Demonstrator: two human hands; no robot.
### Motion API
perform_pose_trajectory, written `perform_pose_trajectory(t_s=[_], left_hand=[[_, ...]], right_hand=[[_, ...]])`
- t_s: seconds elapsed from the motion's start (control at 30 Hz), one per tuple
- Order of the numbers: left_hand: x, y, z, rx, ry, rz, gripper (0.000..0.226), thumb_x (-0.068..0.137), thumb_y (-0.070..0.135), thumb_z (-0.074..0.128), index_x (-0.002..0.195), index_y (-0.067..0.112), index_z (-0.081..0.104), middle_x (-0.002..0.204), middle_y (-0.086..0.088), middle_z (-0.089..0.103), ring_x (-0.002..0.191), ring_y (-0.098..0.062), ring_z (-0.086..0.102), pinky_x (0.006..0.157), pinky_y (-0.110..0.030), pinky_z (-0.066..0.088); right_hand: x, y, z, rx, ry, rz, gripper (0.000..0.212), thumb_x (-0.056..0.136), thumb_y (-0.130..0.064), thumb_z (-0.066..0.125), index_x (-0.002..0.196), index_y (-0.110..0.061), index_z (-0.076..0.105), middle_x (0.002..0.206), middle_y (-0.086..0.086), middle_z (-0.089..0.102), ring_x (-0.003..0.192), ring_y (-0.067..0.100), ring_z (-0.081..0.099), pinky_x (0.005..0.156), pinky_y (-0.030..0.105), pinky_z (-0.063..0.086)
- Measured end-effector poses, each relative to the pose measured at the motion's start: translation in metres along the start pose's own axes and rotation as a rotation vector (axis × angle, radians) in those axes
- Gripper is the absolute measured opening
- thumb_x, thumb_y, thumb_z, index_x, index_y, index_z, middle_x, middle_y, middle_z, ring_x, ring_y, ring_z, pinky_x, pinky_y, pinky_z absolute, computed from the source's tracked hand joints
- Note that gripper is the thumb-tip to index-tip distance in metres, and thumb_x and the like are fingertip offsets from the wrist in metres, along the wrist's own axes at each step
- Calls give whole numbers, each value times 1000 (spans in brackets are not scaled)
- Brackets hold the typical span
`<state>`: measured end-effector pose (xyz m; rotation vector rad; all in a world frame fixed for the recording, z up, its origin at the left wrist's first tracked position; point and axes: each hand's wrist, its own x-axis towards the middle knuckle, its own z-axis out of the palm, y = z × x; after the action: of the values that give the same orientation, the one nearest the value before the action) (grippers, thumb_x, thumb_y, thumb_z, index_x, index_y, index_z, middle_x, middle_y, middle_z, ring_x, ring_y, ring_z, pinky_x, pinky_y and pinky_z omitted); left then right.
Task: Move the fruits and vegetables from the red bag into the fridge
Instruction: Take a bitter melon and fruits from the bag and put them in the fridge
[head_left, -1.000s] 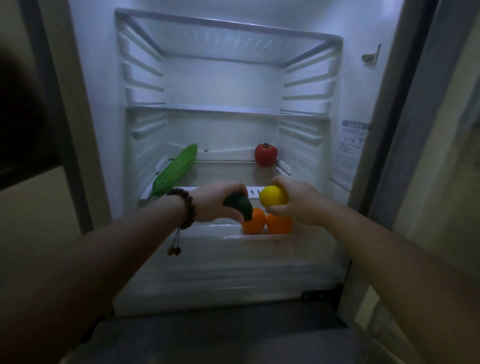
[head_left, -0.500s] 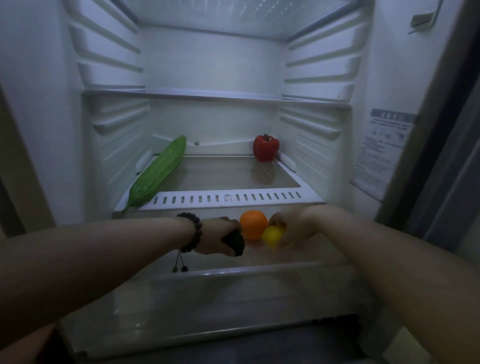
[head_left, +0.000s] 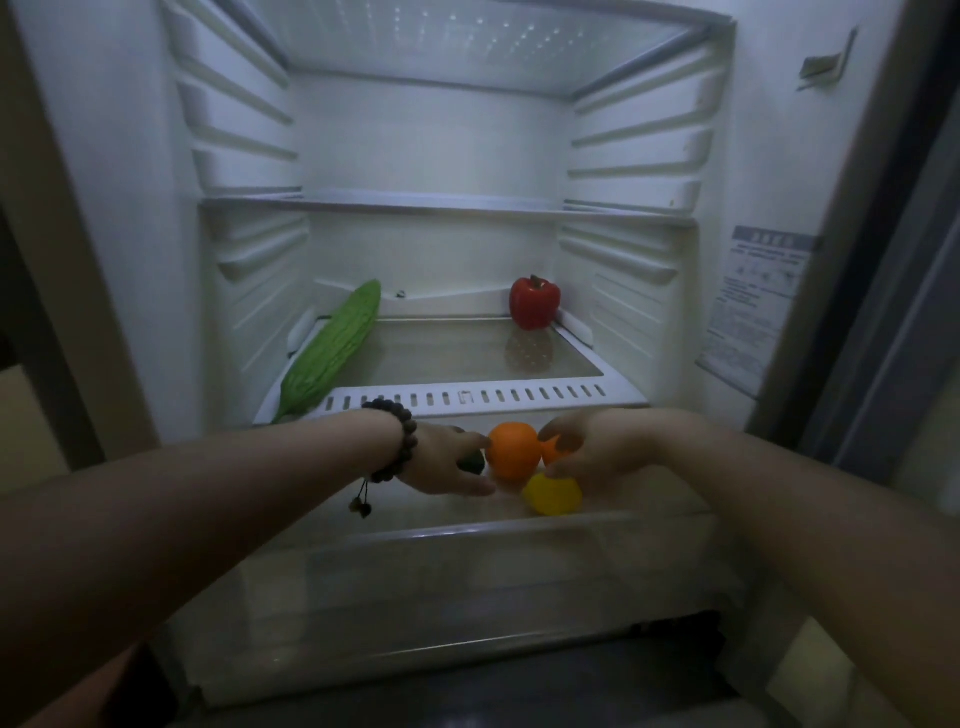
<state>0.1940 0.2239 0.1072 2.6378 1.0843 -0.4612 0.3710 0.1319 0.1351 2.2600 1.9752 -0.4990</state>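
1. Setting: an open fridge (head_left: 130, 208) with white ribbed walls, dimly lit. One glass shelf (head_left: 467, 399) runs across the middle, with a clear drawer (head_left: 467, 540) below it.
2. Shelf contents: a long green gourd (head_left: 332, 348) lies along the left edge, at about 10 o'clock from the hands, its near tip over the shelf's front rim. A red pepper (head_left: 535, 302) stands upright at the back right corner, at about 12 o'clock, well apart from the gourd.
3. Drawer contents: an orange (head_left: 513, 450) sits between the two hands. A second orange (head_left: 555, 448) is just beside it at 3 o'clock, mostly hidden by the right hand. A lemon (head_left: 553, 493) lies at 5 o'clock from the first orange, near the drawer's front rim.
4. Left hand (head_left: 447, 465): reaches into the drawer from 8 o'clock, fingers extended and loosely spread toward the first orange. A dark green item (head_left: 474, 461) shows under the palm; whether the hand touches it cannot be told. A bead bracelet (head_left: 402, 439) sits on the wrist.
5. Right hand (head_left: 597, 457): reaches in from 4 o'clock, fingers relaxed and parted, just above the lemon. Fingertips lie at the lemon's top and across the second orange; no grip is seen on either.
6. A printed label (head_left: 753, 306) is fixed on the right inner wall at 2 o'clock.
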Motion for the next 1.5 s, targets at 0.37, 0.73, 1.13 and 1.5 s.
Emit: perform_pose_trajectory(t_s=[0.37,0.73,1.13,1.5], left_hand=[[-83,42,-15,-33,307,8,63,94,52,39,147,26,19,152,-2,29,135,-20,34,110,-39,32],[-167,81,45,-15,788,15,60,93,53,40,144,24,29,145,1,38,130,-17,36,107,-38,33],[-244,163,161,-153,822,210,61,91,57,38,143,27,30,146,4,36,134,-17,30,113,-36,25],[-283,309,238,-156,724,501,65,91,57,36,146,23,25,148,2,33,136,-18,29,111,-36,21]], right_hand=[[-40,-6,7,173,324,-194,50,91,-44,53,138,-34,39,144,-3,42,120,16,49,94,29,43],[-148,-33,39,214,554,-199,49,92,-42,53,137,-29,42,145,-2,39,129,16,40,104,32,35],[-298,-32,161,212,872,-82,39,88,-27,62,122,-10,58,127,8,53,118,24,50,99,29,37],[-467,18,259,72,913,305,42,87,-31,54,123,-10,58,133,14,50,127,30,44,102,38,37]])
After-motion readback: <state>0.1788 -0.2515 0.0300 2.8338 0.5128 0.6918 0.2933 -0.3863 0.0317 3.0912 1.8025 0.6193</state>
